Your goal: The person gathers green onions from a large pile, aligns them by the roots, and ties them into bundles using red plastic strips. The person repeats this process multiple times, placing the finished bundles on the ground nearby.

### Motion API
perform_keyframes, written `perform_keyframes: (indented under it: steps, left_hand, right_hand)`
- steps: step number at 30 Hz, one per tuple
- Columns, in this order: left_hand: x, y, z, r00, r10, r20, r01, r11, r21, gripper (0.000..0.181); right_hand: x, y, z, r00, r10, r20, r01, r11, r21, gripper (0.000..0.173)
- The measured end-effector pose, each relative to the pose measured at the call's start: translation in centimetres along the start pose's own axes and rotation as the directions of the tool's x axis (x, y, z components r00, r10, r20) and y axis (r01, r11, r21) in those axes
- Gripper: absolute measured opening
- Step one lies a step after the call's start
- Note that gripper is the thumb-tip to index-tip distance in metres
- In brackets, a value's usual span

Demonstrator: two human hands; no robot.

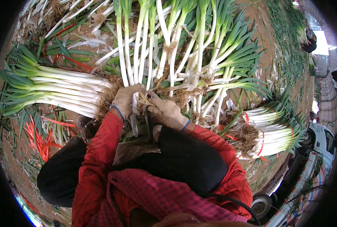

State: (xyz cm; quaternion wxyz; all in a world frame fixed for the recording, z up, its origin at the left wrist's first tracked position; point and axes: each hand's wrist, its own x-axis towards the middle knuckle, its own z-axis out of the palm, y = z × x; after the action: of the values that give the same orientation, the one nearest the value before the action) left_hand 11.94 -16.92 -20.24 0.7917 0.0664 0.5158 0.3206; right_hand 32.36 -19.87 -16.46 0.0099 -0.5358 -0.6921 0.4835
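Observation:
My left hand (124,100), in a pale knit glove, grips the root end of some upright green onions (136,56) with long white stalks. Close beside it, my gloved right hand (167,111) pinches a yellowish dry leaf strip (143,97) that stretches between the two hands. Pale peeled skin (133,124) hangs below my left hand. To the left lies a pile of clean white green onions (69,88), roots toward me. Untrimmed green onions (198,59) with dry skins and roots lean beyond my right hand. My right fingertips are partly hidden.
Red plastic ties (40,139) lie on the soil at left. At right rest bundles of green onions (272,140) bound with red ties. Farther right are a white truck (323,139), a wheel (261,207) and another person (310,42). Leaf scraps litter the ground.

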Motion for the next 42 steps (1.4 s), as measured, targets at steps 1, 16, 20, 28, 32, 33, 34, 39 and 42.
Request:
perform_keyframes:
  steps: [1,16,20,28,32,33,34,39,42]
  left_hand:
    - [-0.1,0.0,0.2,1.0,0.008,-0.022,-0.009,1.0,-0.009,0.035]
    - [-2.2,5.2,1.6,0.999,0.022,0.042,-0.021,0.999,-0.026,0.027]
    - [-2.9,4.8,2.4,0.996,0.086,0.026,-0.085,0.996,-0.031,0.032]
    - [-2.6,3.5,0.6,0.986,0.147,-0.079,-0.137,0.982,0.127,0.023]
    - [-1.0,2.4,-0.8,0.991,0.09,-0.095,-0.077,0.988,0.132,0.027]
    - [-0.3,1.7,-1.5,0.991,0.086,-0.103,-0.071,0.988,0.14,0.026]
    - [0.8,1.0,-1.6,0.992,0.082,-0.092,-0.068,0.987,0.147,0.026]
    - [1.3,0.2,-1.1,0.998,0.053,-0.044,-0.053,0.999,-0.004,0.032]
    - [0.1,1.2,-0.4,0.998,0.068,-0.011,-0.068,0.997,0.031,0.037]
  right_hand:
    - [-0.8,0.8,-0.1,0.991,-0.122,0.05,0.124,0.992,-0.035,0.03]
    - [1.1,3.7,-4.5,0.982,-0.181,-0.047,0.129,0.838,-0.53,0.026]
    - [12.2,2.1,-10.6,0.898,-0.11,-0.427,-0.033,0.949,-0.312,0.043]
    - [26.1,2.1,-12.4,0.909,0.03,-0.415,-0.215,0.888,-0.406,0.041]
    - [23.2,3.1,-15.3,0.945,-0.007,-0.326,0.083,0.972,0.218,0.048]
    - [22.3,2.5,-14.7,0.834,-0.008,-0.552,0.24,0.906,0.348,0.049]
    - [20.3,1.7,-15.6,0.842,0.032,-0.538,0.314,0.781,0.539,0.049]
    - [6.7,-2.4,-18.1,0.876,-0.115,-0.468,0.304,0.885,0.352,0.056]
    - [-2.0,3.6,-12.6,0.954,-0.222,0.204,0.261,0.946,-0.192,0.041]
